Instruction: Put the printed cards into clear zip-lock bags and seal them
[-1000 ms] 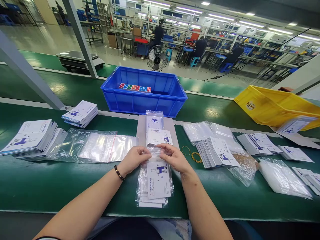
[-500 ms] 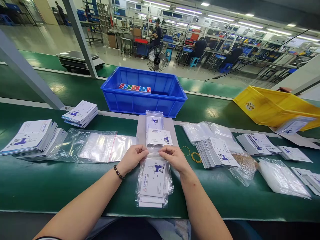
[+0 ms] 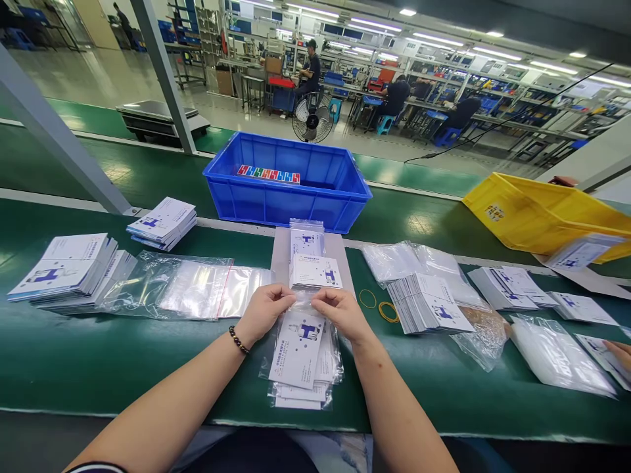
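Note:
My left hand [image 3: 265,313] and my right hand [image 3: 340,314] both pinch the top edge of a clear plastic bag [image 3: 302,351] that holds a white printed card. The bag hangs tilted, its lower end swung toward the left, over a small stack of bagged cards [image 3: 300,393] near the belt's front edge. Just beyond my fingers lies a pile of white cards [image 3: 314,270] on a grey board [image 3: 280,253]. A bead bracelet sits on my left wrist.
A blue crate [image 3: 288,197] stands behind the board, a yellow bin [image 3: 537,210] at the far right. Card stacks [image 3: 66,269] and empty clear bags [image 3: 194,289] lie left; more cards [image 3: 428,303], bags and rubber bands [image 3: 379,305] lie right. Another person's fingers [image 3: 618,353] show at the right edge.
The bagged card between my hands has lifted off the stack and its lower end has swung leftward. Another person's fingers have come in at the right edge.

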{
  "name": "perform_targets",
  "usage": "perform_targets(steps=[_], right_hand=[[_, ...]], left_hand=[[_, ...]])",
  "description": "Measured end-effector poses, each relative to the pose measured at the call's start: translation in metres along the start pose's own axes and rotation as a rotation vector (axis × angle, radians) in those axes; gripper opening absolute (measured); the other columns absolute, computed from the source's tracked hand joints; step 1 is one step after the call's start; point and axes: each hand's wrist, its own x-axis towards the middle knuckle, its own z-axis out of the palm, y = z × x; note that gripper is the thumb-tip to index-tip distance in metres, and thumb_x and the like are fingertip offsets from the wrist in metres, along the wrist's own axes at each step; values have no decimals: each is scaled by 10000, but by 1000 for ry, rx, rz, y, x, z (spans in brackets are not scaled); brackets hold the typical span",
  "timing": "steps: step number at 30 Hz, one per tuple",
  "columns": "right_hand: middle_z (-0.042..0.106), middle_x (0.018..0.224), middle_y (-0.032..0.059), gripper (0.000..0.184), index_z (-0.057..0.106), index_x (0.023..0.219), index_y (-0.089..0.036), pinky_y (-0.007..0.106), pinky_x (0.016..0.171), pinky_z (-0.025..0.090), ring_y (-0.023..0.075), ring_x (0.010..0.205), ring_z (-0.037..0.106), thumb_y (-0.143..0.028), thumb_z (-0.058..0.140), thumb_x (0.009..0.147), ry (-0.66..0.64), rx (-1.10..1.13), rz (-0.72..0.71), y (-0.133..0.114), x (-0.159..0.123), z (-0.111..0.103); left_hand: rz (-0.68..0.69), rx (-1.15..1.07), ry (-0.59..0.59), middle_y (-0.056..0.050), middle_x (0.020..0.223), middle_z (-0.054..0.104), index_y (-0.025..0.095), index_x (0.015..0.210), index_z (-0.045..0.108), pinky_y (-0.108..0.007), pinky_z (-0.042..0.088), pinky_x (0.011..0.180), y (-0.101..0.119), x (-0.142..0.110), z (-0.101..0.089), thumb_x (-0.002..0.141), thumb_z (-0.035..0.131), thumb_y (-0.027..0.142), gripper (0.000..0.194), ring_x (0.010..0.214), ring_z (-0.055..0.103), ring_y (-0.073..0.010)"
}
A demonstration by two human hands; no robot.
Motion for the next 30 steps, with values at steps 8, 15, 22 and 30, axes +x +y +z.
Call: perform_targets(steps=[8,15,22,30], right_hand=[[522,563,-15,156,544,551,-168,237,540,375,115,561,472,-257,593,670,57,-77,-49,5,1,0],[514,571,-16,153,536,543,-171,242,563,373,116,569,464,-246,578,670,57,-118,-109,5,1,0],[524,587,-12,146,545,563,-167,246,583,374,118,589,471,-248,564,684,65,-119,-114,8,3,6],[533,601,2,143,569,587,-181,251,559,383,127,584,485,-205,531,723,41,-256,-209,0,-2,9]], left_hand=[[23,-27,16,38,551,482,135,700,552,-189,342,450,-3,3,-1,659,602,331,206,475,411,-68],[108,123,63,42,540,466,144,621,538,-186,328,460,-3,3,-1,665,578,295,163,485,396,-68],[40,59,-16,39,570,493,142,648,549,-200,338,455,-7,4,5,657,574,307,167,458,400,-68],[147,253,-54,5,652,555,156,664,557,-223,398,595,-1,-1,3,690,545,287,134,632,504,-122]])
